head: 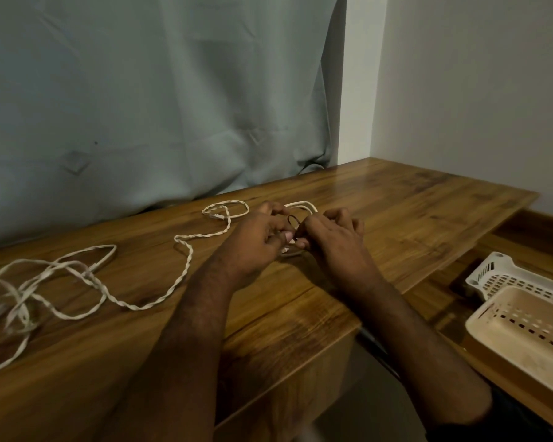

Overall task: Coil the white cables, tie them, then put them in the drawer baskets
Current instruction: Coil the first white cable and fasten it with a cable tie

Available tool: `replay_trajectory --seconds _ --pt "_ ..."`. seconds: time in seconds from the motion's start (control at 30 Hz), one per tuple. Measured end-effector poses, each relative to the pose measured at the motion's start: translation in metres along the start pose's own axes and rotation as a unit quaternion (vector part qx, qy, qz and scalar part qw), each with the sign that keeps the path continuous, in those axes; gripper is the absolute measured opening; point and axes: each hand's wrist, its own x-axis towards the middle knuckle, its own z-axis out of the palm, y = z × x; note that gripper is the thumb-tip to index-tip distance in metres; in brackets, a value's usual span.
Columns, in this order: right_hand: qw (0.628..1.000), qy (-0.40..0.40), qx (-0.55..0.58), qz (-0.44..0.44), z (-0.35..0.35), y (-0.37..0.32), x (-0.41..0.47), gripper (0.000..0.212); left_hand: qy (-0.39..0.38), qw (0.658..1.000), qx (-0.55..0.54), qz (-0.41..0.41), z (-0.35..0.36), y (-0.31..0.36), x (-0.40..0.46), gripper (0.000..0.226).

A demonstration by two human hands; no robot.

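A small coil of white cable (300,205) lies on the wooden table (396,212), mostly hidden behind my hands. My left hand (262,237) grips the coil, fingers curled around it. My right hand (329,234) pinches a thin dark tie (292,220) that loops up between the two hands. A twisted white cable (186,272) trails left across the table from a small loop (225,208). More loose white cable (29,288) lies tangled at the far left edge.
Two perforated plastic baskets sit in the open drawer at the lower right: a white one (505,275) behind and a beige one (524,333) in front. A grey curtain (157,106) hangs behind the table. The table's front edge drops off below my forearms.
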Motion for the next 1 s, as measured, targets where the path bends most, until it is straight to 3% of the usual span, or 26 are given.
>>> replay_trajectory --seconds 0.23,0.53,0.67,0.87,1.0 --pt "1.0 -0.016 -0.015 -0.016 -0.001 -0.002 0.0 0.036 0.028 0.999 0.029 -0.027 -0.005 0.01 0.0 0.006" --pt "1.0 0.02 0.008 0.008 0.006 0.004 0.002 0.053 0.114 0.969 0.208 0.076 0.007 0.01 0.0 0.003" --pt "1.0 -0.001 -0.009 0.0 0.007 0.002 0.0 0.04 0.136 0.962 0.221 0.082 0.007 0.011 0.001 0.013" --pt "0.997 0.057 -0.025 0.034 0.007 0.006 0.004 0.027 0.18 0.941 0.261 0.122 0.014 0.018 -0.001 0.022" --pt "0.996 0.047 -0.057 0.056 0.009 0.004 0.006 0.029 0.181 0.936 0.271 0.131 0.019 0.016 0.0 0.022"
